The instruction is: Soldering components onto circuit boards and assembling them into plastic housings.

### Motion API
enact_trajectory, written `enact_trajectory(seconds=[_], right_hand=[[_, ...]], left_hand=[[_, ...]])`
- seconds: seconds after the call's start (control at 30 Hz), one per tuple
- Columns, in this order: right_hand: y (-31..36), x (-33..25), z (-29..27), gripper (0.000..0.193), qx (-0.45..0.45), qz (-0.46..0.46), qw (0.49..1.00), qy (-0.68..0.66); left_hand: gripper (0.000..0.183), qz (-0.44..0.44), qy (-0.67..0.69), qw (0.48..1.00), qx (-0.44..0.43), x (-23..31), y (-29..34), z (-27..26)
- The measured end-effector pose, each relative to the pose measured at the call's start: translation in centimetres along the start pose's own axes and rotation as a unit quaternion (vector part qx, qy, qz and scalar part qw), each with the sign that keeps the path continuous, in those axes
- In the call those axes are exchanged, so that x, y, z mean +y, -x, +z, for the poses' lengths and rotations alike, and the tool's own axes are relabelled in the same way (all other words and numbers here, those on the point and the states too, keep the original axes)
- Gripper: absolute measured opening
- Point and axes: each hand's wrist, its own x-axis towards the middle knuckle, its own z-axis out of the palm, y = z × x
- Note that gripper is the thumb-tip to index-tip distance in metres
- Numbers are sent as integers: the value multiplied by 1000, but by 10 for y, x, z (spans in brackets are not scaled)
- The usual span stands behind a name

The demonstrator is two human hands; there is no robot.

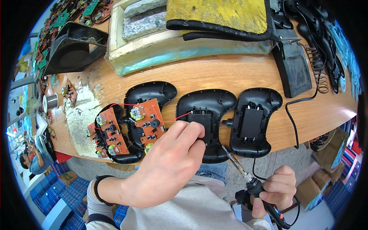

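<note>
My left hand [168, 165] is closed over a black gamepad-shaped shell [224, 100] in the middle; its fingertips are hidden, so I cannot make out what they hold. Red wires [178, 118] stretch from an orange circuit board [147, 122] to the black box in that shell. Held in my right hand [280, 186] is a soldering iron [239, 166], its tip close to the shell's lower right edge. Another shell [271, 100] with a black rectangular box [252, 123] lies to the right. A second board [117, 132] rests over a shell on the left.
Across the back stands a wooden-framed tray [153, 46] with a yellow cloth [218, 15] draped on it. A black holder with a coiled spring [322, 76] is at the right. A dark scoop-like bin [73, 53] and solder spool [50, 102] occupy the left. The iron's cord [293, 122] hangs over the table edge.
</note>
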Motion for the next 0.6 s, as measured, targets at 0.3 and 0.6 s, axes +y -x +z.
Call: enact_trajectory(seconds=[0.3, 0.6], right_hand=[[3, -13, 9, 24, 108, 4, 993, 56], [-17, -8, 11, 23, 164, -58, 984, 24]], left_hand=[[35, 23, 90, 994, 58, -8, 20, -19], [21, -281, 16, 877, 389, -144, 135, -115]])
